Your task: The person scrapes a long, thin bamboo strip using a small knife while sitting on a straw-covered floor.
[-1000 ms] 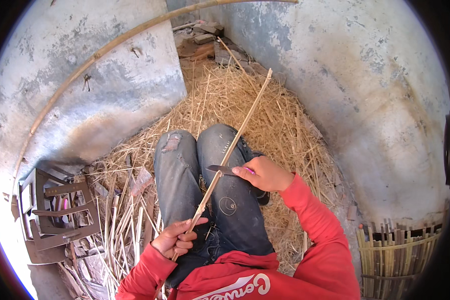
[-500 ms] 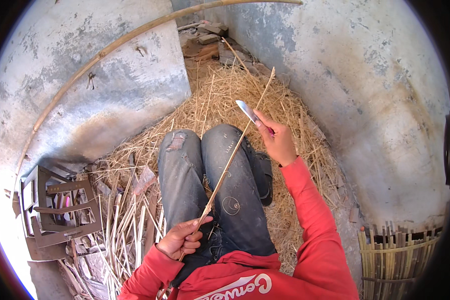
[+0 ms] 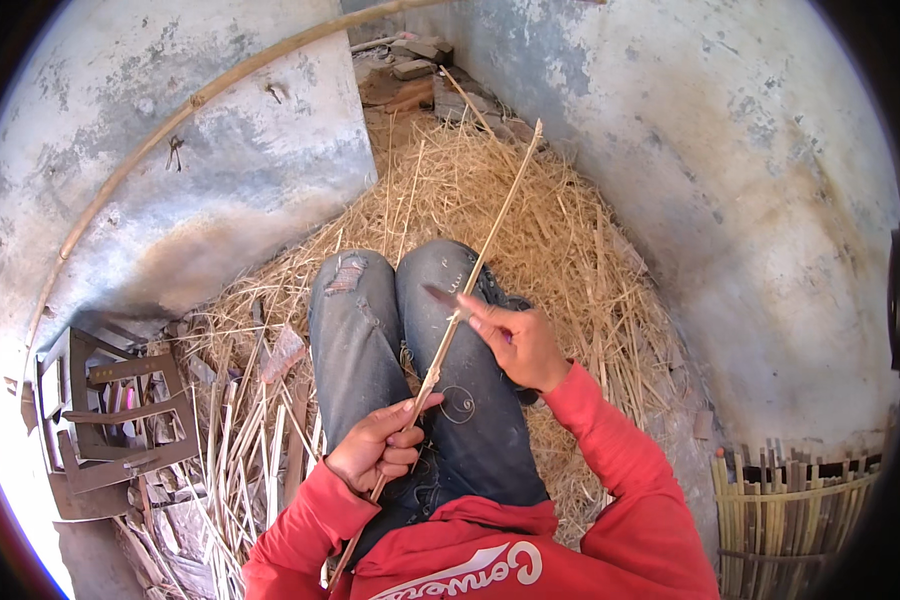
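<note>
A long, thin bamboo strip (image 3: 505, 205) runs slantwise over my lap, its far end over the shavings pile and its near end by my waist. My left hand (image 3: 378, 446) is wrapped round its lower part. Above the right thigh, my right hand (image 3: 520, 345) grips a knife (image 3: 440, 296); the blade points left across the strip and the handle is mostly hidden by my fingers. Pale shavings cling to the strip between my hands. One curled shaving (image 3: 458, 404) lies on my jeans (image 3: 355, 325).
A pile of straw-coloured shavings (image 3: 570, 270) spreads beyond my knees, with split strips (image 3: 255, 450) at the left. A brown frame (image 3: 120, 410) stands there too. A bent pole (image 3: 150, 165) arcs before the left wall. Bottom right is a slatted bamboo basket (image 3: 785, 510); bricks (image 3: 415, 70) lie at the back.
My right hand and the knife have come down the strip toward me and left, the blade turning to point left. My left hand has shifted slightly up and right, still holding the strip.
</note>
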The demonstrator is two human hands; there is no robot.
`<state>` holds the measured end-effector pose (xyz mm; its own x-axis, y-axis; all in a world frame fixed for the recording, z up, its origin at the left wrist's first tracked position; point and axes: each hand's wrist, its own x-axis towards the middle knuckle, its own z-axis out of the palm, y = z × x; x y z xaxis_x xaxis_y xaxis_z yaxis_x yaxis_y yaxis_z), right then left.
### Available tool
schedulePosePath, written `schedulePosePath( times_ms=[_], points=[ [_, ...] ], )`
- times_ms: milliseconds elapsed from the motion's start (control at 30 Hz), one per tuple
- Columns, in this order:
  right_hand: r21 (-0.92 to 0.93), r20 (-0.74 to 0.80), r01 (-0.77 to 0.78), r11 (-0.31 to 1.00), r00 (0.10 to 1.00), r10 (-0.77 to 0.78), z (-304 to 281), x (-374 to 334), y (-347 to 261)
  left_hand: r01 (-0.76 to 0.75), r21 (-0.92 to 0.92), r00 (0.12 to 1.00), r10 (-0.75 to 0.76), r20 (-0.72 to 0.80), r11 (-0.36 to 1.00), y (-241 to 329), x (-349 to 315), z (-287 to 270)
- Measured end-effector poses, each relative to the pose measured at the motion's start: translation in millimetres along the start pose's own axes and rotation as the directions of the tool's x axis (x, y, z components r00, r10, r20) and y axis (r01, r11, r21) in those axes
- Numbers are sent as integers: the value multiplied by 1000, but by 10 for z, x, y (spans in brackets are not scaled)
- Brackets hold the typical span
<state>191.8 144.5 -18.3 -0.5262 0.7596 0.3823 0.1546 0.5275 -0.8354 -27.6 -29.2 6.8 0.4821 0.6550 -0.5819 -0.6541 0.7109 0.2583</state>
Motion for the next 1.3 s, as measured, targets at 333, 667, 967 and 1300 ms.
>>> schedulePosePath(
  times_ms=[333,667,967,1300],
  points=[
    [166,258,-83,983,965,38,-127,-224,-106,59,-67,991,-51,123,996,48,256,0],
    [277,-50,-248,928,961,272,-73,-240,-194,-106,169,993,113,-35,980,-76,240,163],
    [13,-35,-178,984,983,178,148,-289,-481,-211,295,967,242,-73,932,-146,247,192],
    [-65,17,-135,989,991,137,114,-499,-580,-146,236,986,161,-48,961,-193,245,187]
  ],
)
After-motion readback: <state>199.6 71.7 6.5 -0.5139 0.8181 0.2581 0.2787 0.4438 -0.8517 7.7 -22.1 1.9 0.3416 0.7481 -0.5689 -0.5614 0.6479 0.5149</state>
